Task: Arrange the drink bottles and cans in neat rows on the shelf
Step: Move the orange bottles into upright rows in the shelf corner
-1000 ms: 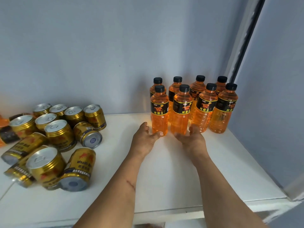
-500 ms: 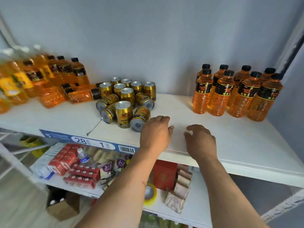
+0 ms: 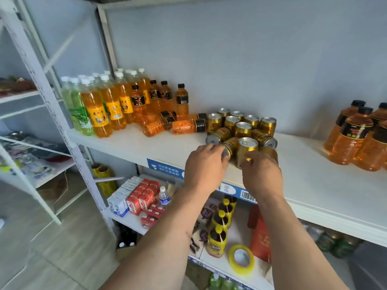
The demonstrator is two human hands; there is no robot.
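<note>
A cluster of gold cans (image 3: 243, 127) sits mid-shelf on the white shelf (image 3: 314, 185), some upright and some on their sides. My left hand (image 3: 206, 164) holds the lid end of a lying gold can (image 3: 230, 144) at the front of the cluster. My right hand (image 3: 261, 173) curls round the base of an upright gold can (image 3: 247, 146) beside it. Orange bottles with black caps (image 3: 354, 139) stand in rows at the far right. More orange bottles (image 3: 186, 126) lie tipped over left of the cans.
Tall white-capped orange and green bottles (image 3: 94, 109) stand at the shelf's left end by the white upright post (image 3: 62, 130). On the lower shelf are red cartons (image 3: 142, 197), yellow-capped bottles (image 3: 219, 231) and a tape roll (image 3: 240, 259).
The view swung left from the orange bottle rows to the cans. Both hands left the bare shelf front and moved up to the front cans, closing on them.
</note>
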